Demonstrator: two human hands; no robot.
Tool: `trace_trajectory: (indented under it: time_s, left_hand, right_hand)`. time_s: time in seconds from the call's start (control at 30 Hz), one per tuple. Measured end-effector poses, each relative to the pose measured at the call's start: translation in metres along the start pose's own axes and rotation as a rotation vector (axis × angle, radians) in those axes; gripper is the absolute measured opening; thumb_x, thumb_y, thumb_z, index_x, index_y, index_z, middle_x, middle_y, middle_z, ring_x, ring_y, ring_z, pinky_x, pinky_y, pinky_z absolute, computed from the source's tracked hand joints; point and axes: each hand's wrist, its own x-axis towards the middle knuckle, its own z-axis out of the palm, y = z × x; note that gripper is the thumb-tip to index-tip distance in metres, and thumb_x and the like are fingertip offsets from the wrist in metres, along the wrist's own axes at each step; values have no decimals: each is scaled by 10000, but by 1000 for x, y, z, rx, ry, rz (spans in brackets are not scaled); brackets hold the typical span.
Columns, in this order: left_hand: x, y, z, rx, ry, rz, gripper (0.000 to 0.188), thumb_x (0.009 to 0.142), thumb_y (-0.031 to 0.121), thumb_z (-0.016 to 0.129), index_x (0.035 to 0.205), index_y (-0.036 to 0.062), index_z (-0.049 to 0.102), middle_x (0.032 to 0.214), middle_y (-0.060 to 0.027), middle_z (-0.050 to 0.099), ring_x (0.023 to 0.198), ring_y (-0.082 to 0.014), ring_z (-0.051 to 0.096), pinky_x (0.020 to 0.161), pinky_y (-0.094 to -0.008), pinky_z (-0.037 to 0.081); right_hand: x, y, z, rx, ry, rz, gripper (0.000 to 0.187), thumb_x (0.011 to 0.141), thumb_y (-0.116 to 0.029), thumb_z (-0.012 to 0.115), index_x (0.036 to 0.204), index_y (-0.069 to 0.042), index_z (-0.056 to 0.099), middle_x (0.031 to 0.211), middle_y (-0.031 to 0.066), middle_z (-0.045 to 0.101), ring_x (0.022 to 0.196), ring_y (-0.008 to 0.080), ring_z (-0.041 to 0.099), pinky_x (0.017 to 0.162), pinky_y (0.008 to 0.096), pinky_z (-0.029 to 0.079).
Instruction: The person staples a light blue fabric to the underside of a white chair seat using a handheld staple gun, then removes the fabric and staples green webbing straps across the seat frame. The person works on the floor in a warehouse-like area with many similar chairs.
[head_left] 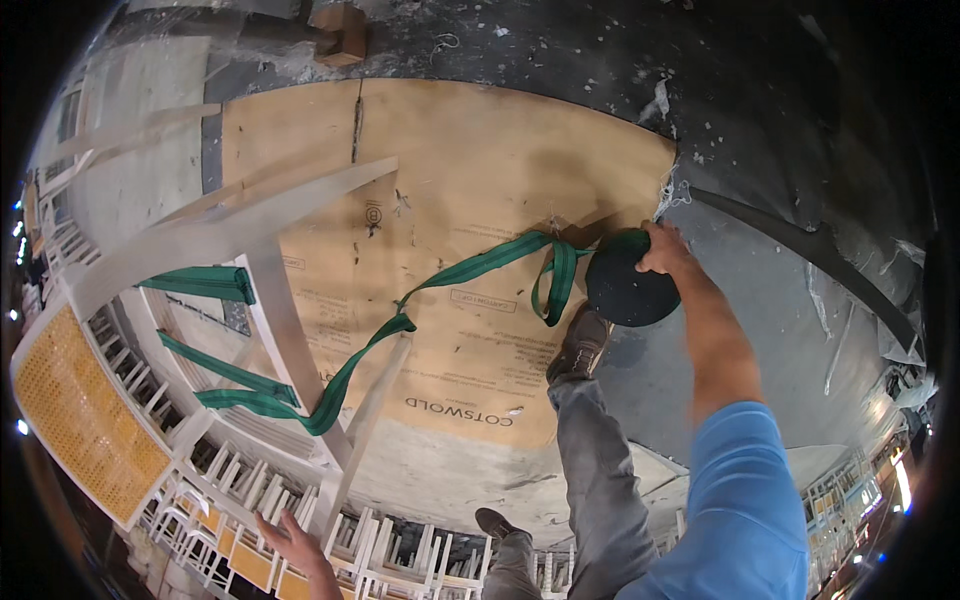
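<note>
My right hand grips the upper edge of a large roll of green webbing, whose flat side looks black. From the roll a green webbing strap runs left in a twisted loop over the cardboard to a pale wooden chair frame. Bands of the same webbing cross the open seat of this frame. The chair lies tipped over, its woven cane back panel at the left. Low in the picture my left hand is held with fingers apart beside a chair leg, holding nothing.
A flattened cardboard sheet covers the floor beneath the chair. Stacked pale chair frames line the near side. A wooden block stands at the far edge, and a dark curved strip lies at right. My shoe rests beside the roll.
</note>
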Motion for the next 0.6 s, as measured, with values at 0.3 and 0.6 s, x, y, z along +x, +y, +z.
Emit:
trace_trajectory:
  time_s: [0.3, 0.6]
  left_hand:
    - [2, -15, 0, -85, 85, 114, 714, 997, 338, 707, 1556, -26, 451, 1593, -282, 461, 1471, -462, 434, 1214, -489, 356]
    - [-12, -33, -14, -208, -40, -8, 890, 929, 498, 731, 1612, 43, 387, 1622, -229, 442, 1534, -388, 377, 1262, -596, 217]
  right_hand:
    - [-170, -4, 40, -38, 165, -376, 553, 703, -80, 801, 1219, -115, 604, 1164, 152, 645, 1156, 438, 616, 987, 539, 516]
    - [-508, -131, 86, -531, -109, -1088, 468, 740, -124, 760, 1190, -158, 633, 1118, 111, 664, 1146, 349, 645, 943, 492, 507]
